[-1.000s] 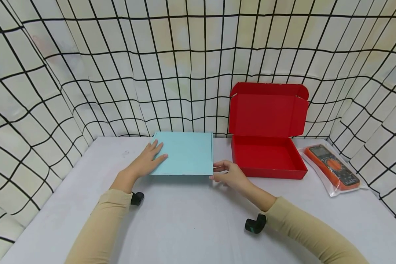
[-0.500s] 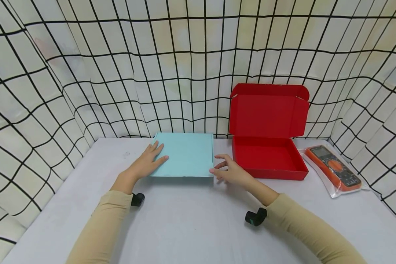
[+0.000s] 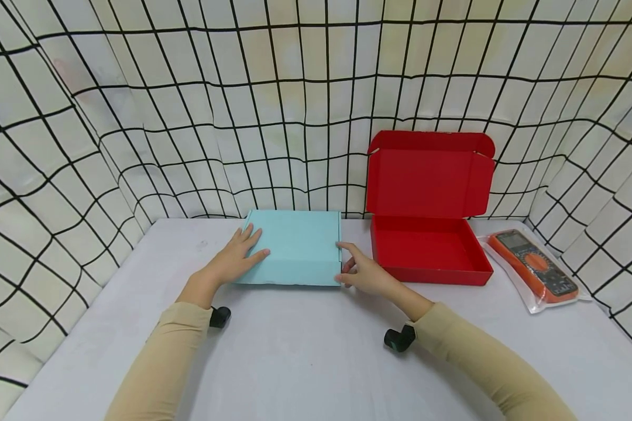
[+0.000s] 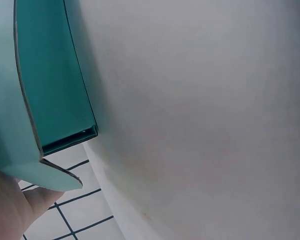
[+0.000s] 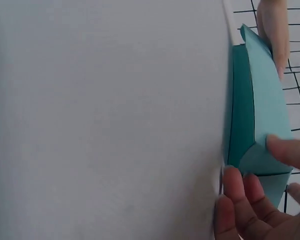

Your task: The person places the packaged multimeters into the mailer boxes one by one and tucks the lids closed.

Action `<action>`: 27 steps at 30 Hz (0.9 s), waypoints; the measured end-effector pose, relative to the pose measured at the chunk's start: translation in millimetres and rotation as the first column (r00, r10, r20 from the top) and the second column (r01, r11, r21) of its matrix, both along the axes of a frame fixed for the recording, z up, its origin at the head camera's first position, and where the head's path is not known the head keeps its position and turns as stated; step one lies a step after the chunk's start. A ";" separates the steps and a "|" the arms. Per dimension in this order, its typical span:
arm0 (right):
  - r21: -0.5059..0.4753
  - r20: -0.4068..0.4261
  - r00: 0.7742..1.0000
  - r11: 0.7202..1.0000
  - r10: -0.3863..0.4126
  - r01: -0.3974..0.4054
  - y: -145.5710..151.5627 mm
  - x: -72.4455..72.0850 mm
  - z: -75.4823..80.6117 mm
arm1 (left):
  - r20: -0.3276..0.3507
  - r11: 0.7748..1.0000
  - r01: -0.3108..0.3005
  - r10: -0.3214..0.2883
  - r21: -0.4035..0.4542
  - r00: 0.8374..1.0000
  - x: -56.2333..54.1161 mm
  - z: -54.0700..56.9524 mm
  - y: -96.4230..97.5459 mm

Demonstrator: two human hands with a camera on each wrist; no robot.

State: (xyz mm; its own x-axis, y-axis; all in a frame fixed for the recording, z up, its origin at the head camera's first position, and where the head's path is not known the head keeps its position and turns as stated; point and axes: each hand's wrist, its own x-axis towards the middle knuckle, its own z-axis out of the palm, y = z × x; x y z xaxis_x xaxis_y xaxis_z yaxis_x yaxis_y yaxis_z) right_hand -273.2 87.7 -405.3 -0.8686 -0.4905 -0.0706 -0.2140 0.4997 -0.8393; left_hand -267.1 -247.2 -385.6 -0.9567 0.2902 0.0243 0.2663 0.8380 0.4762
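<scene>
A light blue cardboard box (image 3: pixel 297 240) lies at the back of the table, its lid lowered over it. At the front a gap shows between the lid's flap (image 5: pixel 267 107) and the darker front wall (image 4: pixel 52 75). My left hand (image 3: pixel 230 260) rests with spread fingers on the lid's left side. At the front right corner my right hand (image 3: pixel 366 273) holds the box: thumb on the flap, other fingers curled by the corner tab (image 5: pixel 252 159), one finger reaching to the right edge. The underside of the left hand is hidden.
A red cardboard box (image 3: pixel 432 245) stands lid-up just right of my right hand. Farther right lies an orange multimeter (image 3: pixel 534 263) in a clear plastic bag. White cloth walls with black grid lines (image 3: pixel 305 105) enclose the table (image 3: pixel 305 351).
The lid's front flap has bent down toward the front. My right hand has shifted its fingers along the right edge, the index finger now on the lid edge. The left hand stays put.
</scene>
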 end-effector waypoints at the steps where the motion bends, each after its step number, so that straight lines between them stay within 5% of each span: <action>1: 0.024 -0.006 1.000 1.000 0.010 -0.010 -1.6 -0.5 0.3 | 0.001 1.000 0.001 -0.001 -0.002 1.000 0.4 0.3 -0.4; 11: 0.254 0.008 0.996 0.963 0.087 -0.086 -9.6 -8.7 3.1 | 0.033 1.000 -0.001 0.000 0.014 0.999 1.2 -4.4 -1.1; 18: 0.265 0.024 0.993 0.957 0.119 -0.121 -11.1 -10.2 4.1 | 0.045 1.000 -0.004 0.004 0.004 0.999 -0.2 0.6 -1.0; 27: 0.276 0.005 0.992 0.953 0.129 -0.125 -12.0 -13.9 4.2 | 0.055 0.992 -0.118 0.115 0.042 0.992 6.4 10.4 -8.6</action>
State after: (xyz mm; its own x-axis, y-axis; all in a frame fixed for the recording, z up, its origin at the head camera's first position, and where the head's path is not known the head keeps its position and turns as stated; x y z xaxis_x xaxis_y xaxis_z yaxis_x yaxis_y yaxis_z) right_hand -287.2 75.8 -401.1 -0.8019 -0.5602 -0.2076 -0.3006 0.6787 -0.6701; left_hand -260.7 -255.7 -375.2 -0.9842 0.1766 -0.0157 0.1422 0.8391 0.5250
